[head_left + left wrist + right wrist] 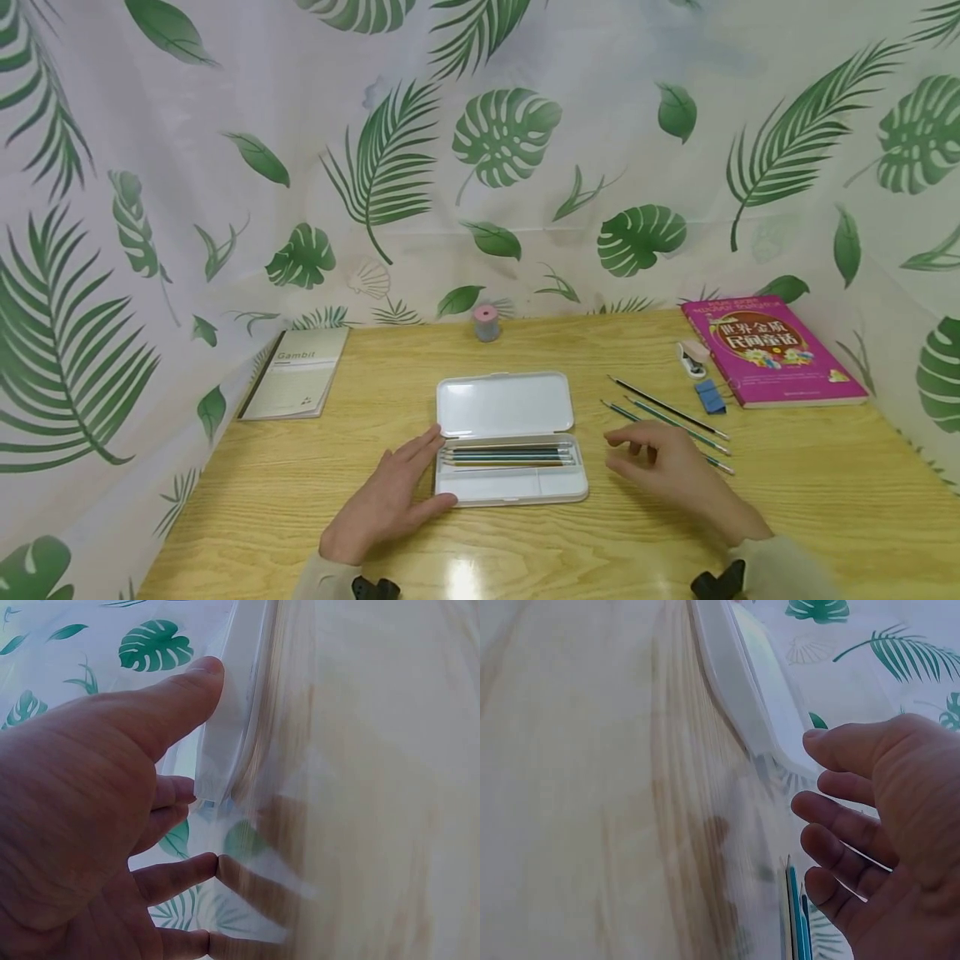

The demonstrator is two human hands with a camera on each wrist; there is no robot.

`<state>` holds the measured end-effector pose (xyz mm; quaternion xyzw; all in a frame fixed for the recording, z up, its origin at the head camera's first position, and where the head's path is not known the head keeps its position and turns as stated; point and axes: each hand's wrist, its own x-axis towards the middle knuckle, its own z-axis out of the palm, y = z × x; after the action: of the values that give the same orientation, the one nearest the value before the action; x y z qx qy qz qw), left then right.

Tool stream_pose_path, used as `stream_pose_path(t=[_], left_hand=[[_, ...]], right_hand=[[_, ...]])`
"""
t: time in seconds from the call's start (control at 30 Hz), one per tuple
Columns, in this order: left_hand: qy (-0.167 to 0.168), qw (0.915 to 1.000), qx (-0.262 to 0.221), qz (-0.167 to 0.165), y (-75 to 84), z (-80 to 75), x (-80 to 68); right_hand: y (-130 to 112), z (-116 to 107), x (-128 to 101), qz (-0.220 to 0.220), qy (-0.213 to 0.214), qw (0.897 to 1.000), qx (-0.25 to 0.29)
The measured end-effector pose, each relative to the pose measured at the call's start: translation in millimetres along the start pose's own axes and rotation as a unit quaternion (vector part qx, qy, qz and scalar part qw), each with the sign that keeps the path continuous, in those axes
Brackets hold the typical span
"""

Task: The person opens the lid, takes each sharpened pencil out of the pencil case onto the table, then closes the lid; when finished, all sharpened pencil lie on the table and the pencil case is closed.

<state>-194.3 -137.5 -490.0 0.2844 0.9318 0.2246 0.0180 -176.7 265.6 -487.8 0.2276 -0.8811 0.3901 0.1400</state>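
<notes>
Though open, case (487,486) with pencils (506,456).

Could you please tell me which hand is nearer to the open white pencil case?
The left hand is nearer: it touches the left side of the pencil case. The right hand is apart from it, off to the case's right.

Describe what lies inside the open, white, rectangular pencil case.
Slim dark, green and brown pencils lie side by side in the rear part of the case; the floor beneath them is covered.
</notes>
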Motion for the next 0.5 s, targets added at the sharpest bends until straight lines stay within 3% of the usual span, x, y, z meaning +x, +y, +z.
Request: stream_pose_path(t=[0.33,0.5], left_hand=[[-0.004,1.0,0.003,-0.002,-0.4,-0.8,0.3],[-0.002,1.0,0.003,-0.001,-0.1,-1.7,-0.6]], right_hand=[[-13,21,12,-0.044,-0.014,0.999,0.0],[-18,35,19,-0.086,-0.022,0.995,-0.042]])
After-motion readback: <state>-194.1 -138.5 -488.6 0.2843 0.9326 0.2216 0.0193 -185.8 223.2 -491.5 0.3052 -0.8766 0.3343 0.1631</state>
